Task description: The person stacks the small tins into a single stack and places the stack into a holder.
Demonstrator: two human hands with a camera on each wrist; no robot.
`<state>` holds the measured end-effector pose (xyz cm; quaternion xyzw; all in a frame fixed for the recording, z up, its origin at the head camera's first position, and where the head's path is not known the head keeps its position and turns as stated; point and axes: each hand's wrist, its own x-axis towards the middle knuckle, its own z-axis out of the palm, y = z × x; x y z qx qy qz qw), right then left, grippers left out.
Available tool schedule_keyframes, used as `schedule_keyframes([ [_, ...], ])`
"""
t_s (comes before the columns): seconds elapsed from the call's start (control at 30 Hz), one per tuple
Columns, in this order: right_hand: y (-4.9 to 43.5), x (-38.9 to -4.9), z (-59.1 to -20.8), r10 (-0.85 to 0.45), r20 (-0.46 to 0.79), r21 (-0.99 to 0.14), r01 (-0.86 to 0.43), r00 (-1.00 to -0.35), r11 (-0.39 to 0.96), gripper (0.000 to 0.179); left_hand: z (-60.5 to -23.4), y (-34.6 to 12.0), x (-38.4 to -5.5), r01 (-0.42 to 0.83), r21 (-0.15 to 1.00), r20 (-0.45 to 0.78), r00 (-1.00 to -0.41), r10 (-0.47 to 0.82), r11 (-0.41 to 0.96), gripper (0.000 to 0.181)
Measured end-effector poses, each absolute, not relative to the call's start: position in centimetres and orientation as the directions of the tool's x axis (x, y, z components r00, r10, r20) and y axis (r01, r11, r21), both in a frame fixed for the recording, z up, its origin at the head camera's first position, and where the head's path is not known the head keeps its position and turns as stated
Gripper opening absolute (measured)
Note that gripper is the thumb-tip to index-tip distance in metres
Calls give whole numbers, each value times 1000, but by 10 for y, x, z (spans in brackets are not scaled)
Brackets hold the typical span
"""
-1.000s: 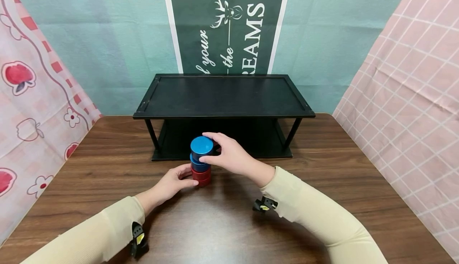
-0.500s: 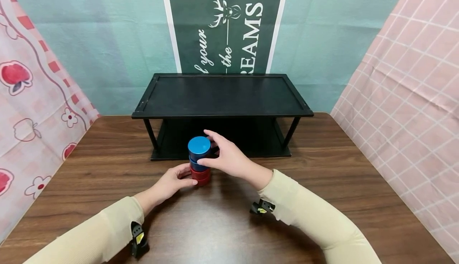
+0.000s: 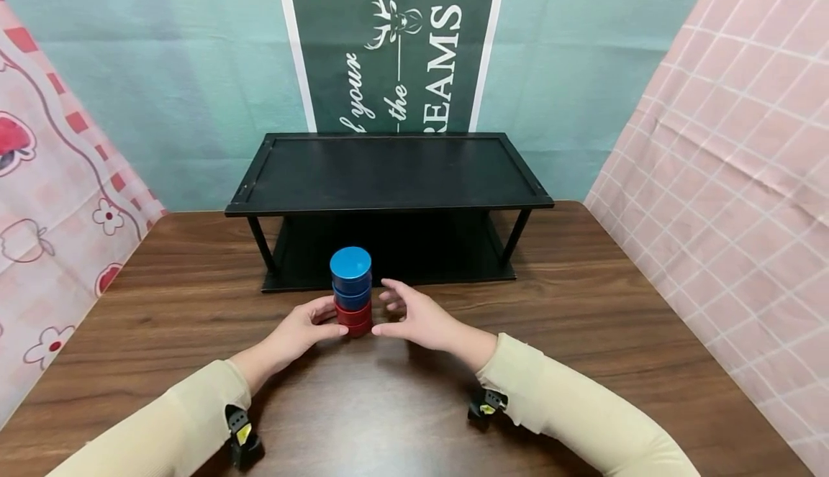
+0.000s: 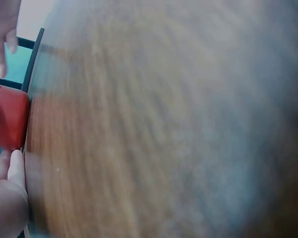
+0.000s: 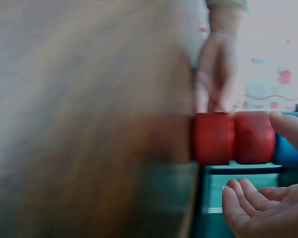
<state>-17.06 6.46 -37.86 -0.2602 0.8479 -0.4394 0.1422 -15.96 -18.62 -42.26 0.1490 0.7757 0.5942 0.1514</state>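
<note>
A stack of short round cylinders stands upright on the table, two red cylinders [image 3: 355, 316] below and blue cylinders [image 3: 352, 275] above, the top one a shiny lighter blue. My left hand [image 3: 294, 333] holds the red base from the left, thumb in front and fingers along the side and behind. My right hand [image 3: 421, 319] is to the right of the stack, fingers spread and grasping nothing. In the right wrist view its thumb overlaps the upper red cylinder [image 5: 254, 138]; whether it touches is unclear. The red base [image 4: 10, 118] also shows in the left wrist view.
Right behind the stack stands a black two-level shelf [image 3: 388, 175], its lower board close to the cylinders. Brown wooden table [image 3: 401, 419] lies in front and on both sides. Patterned cloths hang left and right, with a teal cloth [image 3: 214, 88] at the back.
My right hand has let go of the top blue cylinder and moved down to the red cylinders' height. The left hand stays at the base. The head view has shifted slightly.
</note>
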Motion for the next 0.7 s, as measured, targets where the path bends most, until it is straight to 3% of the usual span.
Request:
schedule_keyframes([
  [0.37,49,-180,-397,-648,-23,-767,-403,-761,500,67,-423,-186,-162,96,951,-41,-905,424,295,58],
  [0.7,40,-188,-401,-598,-53,-766,-351,-800,538,52,-422,-178,-163,225,928,70,-888,455,296,51],
])
